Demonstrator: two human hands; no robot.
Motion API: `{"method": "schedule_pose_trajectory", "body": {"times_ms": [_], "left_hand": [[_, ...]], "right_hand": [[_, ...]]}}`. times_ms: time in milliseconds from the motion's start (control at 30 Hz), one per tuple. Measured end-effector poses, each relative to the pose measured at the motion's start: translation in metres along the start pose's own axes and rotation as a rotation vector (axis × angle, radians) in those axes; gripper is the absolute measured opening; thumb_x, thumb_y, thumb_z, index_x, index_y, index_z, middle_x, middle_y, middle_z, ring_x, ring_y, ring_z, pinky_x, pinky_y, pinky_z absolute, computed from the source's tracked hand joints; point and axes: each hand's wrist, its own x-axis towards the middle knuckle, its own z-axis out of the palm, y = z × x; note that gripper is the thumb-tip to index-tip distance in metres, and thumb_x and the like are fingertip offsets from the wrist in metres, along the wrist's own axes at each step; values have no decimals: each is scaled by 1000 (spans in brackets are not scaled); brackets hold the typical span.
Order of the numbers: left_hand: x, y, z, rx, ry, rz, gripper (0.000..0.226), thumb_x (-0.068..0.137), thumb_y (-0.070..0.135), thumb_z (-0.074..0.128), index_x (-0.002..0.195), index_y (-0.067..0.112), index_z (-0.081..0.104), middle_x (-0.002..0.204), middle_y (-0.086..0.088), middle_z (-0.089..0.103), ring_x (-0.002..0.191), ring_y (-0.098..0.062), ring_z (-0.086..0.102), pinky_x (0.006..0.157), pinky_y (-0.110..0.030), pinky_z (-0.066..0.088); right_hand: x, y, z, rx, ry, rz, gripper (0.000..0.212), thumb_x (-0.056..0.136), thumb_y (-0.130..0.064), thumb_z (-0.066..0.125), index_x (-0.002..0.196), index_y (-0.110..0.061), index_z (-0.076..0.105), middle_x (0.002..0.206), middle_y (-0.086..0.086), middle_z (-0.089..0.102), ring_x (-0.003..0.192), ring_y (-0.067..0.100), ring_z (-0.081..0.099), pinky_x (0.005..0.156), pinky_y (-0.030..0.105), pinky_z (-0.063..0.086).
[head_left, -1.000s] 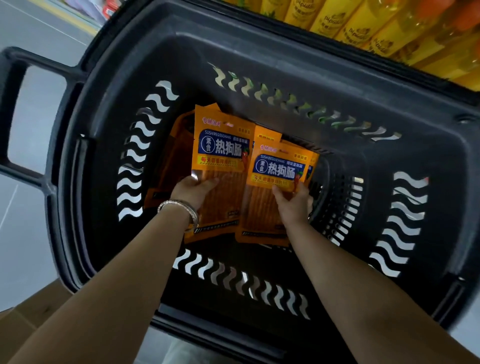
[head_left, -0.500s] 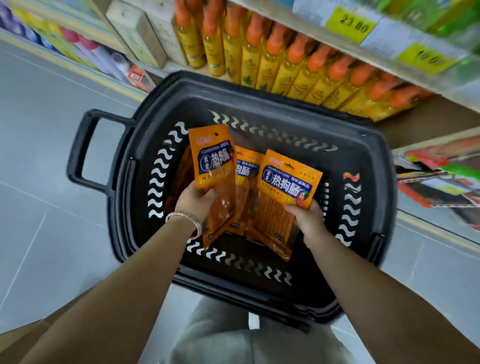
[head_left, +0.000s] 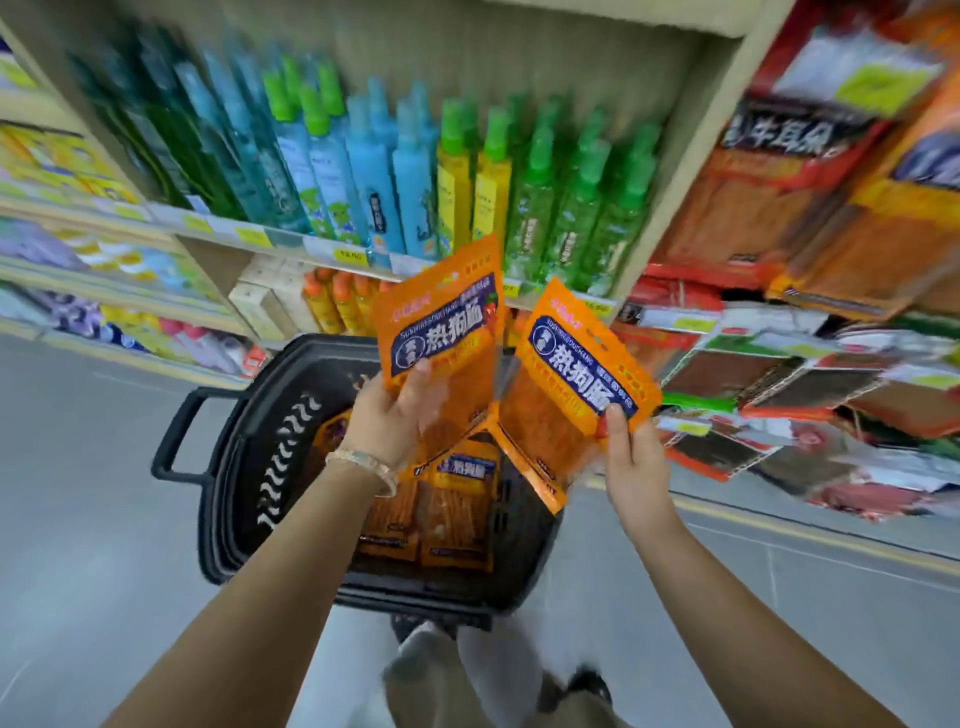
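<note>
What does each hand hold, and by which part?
Left hand grips one orange snack packet at its left edge; right hand pinches a second orange packet at its right edge.

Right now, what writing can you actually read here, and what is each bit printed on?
"热狗肠": blue label of the orange packet in the left hand.
"SUSHIREGOUCHANG": small line above it, same packet.
"热狗肠": second orange packet, in the right hand.
Too blurred to read: loose packets in the basket, shelf price tags, bottles, hanging bags.
</note>
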Motion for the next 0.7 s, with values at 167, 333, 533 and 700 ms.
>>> {"method": "schedule_pose_trajectory", "body": {"times_ms": [167,333,533,700], "left_hand": [[-42,89,58,-95,-47,221,20,92,27,57,74,22,62,50,-1,59,46,4,56,49,-11,41],[-68,170,110,-181,-46,382,7,87,16,64,90,22,63,76,14,63,56,22,52,55,-1,37],[-85,256,153,-267,-20,501,12,85,19,66,75,24,61,61,22,59,47,19,51,46,0,36],[-71,317,172,-344,-16,550,16,84,38,65,90,23,65,77,20,62,65,16,52,51,-3,38]], "right_hand": [[17,-27,-127,-12,155,-105,24,100,-23,45,87,-5,56,76,6,59,72,16,50,65,24,32],[42,-57,-243,-99,275,-234,22,99,-23,46,89,-10,59,74,-1,54,71,13,48,63,26,28],[86,-113,-342,-12,443,-318,16,97,-27,50,87,-20,59,71,-9,58,65,3,52,60,23,31],[131,-160,-384,196,523,-333,22,98,-26,50,79,-20,59,76,-10,60,57,-16,52,53,8,39]]}}
